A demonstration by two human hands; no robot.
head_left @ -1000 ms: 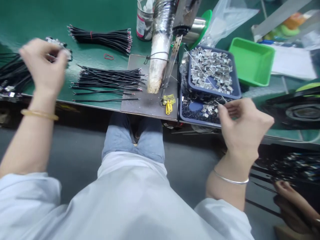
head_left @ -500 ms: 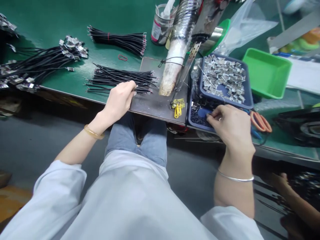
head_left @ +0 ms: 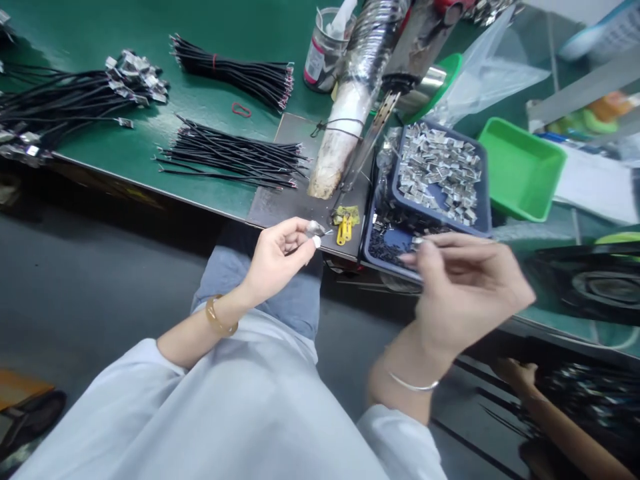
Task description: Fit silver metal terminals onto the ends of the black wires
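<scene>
My left hand [head_left: 278, 257] hovers just off the bench's front edge, its fingers pinched on the end of a thin black wire [head_left: 320, 231]. My right hand [head_left: 463, 287] is lifted beside it, fingertips pinched on a small metal clip [head_left: 416, 241]. Right behind that hand, a blue tray [head_left: 389, 248] holds loose metal clips, and a second blue tray [head_left: 440, 167] stacked on it is full of them. A loose pile of cut black wires [head_left: 233, 157] lies on the green bench [head_left: 125, 153] to the left.
A wrapped machine head [head_left: 345, 127] stands over a dark metal plate [head_left: 290, 200] with a yellow tool [head_left: 343, 227]. Behind are a tied wire bundle [head_left: 235, 70], finished wires with clips [head_left: 70, 107], a tin [head_left: 323, 50] and a green bin [head_left: 520, 170]. Another person's hand [head_left: 515, 377] shows lower right.
My left hand left the wire pile and drew back toward me with a wire end. My right hand rose out of the lower blue tray with a clip.
</scene>
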